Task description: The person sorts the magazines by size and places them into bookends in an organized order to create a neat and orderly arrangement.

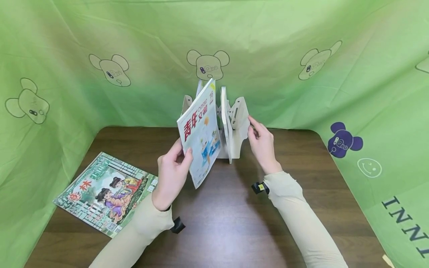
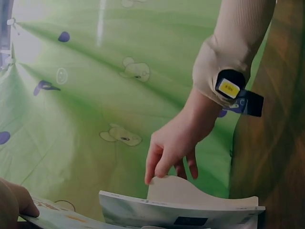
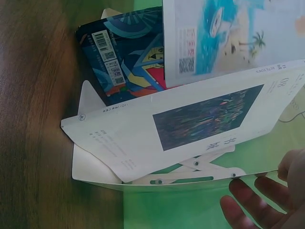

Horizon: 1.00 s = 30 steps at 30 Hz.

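My left hand (image 1: pixel 171 173) grips the near edge of a magazine (image 1: pixel 204 139) with a red title and a beach picture, thumb on the cover. This magazine is tilted upright in front of a white expandable book rack (image 1: pixel 240 121). At the rack's right side panel, my right hand (image 1: pixel 263 147) pinches the panel's edge between thumb and fingers. Inside the rack stands a white magazine (image 3: pixel 128 129) with a dark picture on its cover. A dark blue illustrated magazine (image 3: pixel 121 57) shows farther left, partly hidden by the beach-cover one.
A green magazine (image 1: pixel 108 193) with two cartoon figures lies flat on the brown wooden table (image 1: pixel 231 223) at the left. Green cloth (image 1: pixel 261 67) with bear-head prints hangs behind the rack and along both sides.
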Available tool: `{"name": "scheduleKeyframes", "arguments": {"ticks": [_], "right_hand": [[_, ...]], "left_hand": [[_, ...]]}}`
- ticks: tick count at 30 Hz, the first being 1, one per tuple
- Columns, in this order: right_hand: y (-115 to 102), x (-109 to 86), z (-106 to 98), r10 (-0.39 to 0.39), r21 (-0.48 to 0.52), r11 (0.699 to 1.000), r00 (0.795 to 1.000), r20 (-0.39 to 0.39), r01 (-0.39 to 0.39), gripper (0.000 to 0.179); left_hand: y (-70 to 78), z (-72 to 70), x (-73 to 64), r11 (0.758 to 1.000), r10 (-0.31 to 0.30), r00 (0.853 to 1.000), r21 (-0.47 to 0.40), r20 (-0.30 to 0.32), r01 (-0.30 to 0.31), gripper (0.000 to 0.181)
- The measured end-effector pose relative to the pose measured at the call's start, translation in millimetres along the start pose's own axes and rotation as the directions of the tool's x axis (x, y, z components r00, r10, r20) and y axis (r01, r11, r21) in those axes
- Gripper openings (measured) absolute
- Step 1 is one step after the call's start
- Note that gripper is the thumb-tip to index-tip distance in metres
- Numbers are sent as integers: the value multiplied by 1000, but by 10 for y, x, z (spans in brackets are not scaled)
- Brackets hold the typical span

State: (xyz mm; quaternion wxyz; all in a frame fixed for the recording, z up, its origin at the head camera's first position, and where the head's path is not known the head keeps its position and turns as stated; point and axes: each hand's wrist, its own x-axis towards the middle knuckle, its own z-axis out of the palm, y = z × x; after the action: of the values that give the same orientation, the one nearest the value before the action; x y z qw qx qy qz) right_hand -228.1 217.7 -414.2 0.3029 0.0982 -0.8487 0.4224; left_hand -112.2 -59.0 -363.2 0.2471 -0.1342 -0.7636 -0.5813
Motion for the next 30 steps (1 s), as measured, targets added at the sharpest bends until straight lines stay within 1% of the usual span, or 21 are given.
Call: {"name": "scheduleKeyframes", "arguments": {"ticks": [6, 13, 16, 19, 23, 30], "right_hand": [[-9, 18, -4, 2, 4, 1000, 1000, 2, -2, 39], [-3, 20, -4, -3, 4, 1000, 1000, 8, 3, 39], [6, 15, 1, -6, 1, 1000, 1000, 2, 6, 39], [6, 10, 1, -3, 6, 1000, 1000, 1, 3, 39], [4, 5, 7, 5, 9, 1000, 1000, 6, -5, 39], [7, -1, 6, 8, 8, 1000, 1000, 6, -8, 39]], "left_hand": [[-52, 148, 101, 998, 54, 998, 39, -35, -53, 33], [-93, 333, 205, 993, 104, 993, 68, -57, -100, 43], [-128, 418, 244, 986, 143, 987, 95, -74, -136, 45], [-165, 509, 286, 975, 189, 977, 142, -99, -174, 45], [-212, 618, 324, 960, 230, 965, 191, -126, -204, 45], [-280, 792, 351, 953, 263, 954, 194, -140, -234, 47]]}}
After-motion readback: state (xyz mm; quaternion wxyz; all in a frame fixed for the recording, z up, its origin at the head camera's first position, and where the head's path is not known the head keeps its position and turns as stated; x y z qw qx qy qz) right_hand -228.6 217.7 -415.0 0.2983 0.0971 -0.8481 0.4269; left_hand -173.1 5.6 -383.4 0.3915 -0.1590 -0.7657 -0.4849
